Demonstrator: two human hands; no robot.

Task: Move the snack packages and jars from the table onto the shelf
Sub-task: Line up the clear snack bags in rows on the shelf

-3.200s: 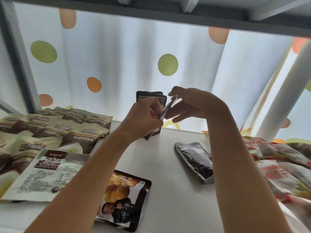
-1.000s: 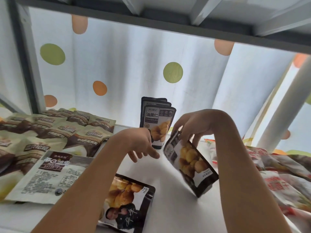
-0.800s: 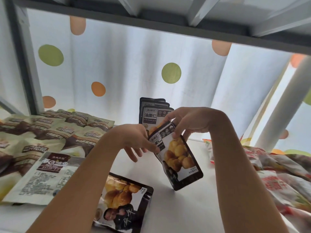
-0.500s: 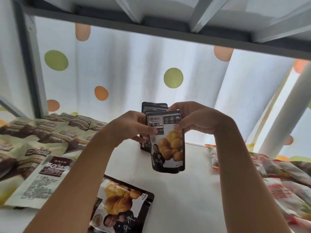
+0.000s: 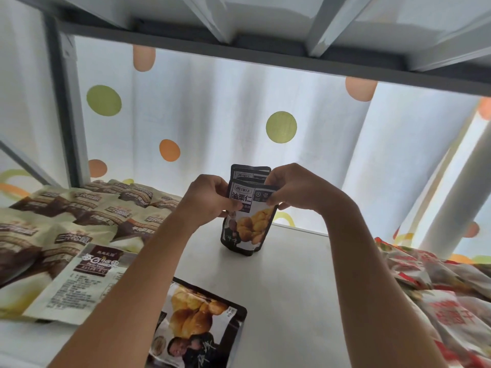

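Both hands, L point(image 5: 210, 200) & R point(image 5: 295, 189), fingers pinching top of upright chestnut pouch point(image 5: 245, 221) on shelf point(image 5: 292, 288).

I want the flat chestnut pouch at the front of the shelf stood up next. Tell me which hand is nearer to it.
Left. The left hand grips the upright pouch above and behind the flat pouch; the right hand, on the upright pouch's other side, is farther off.
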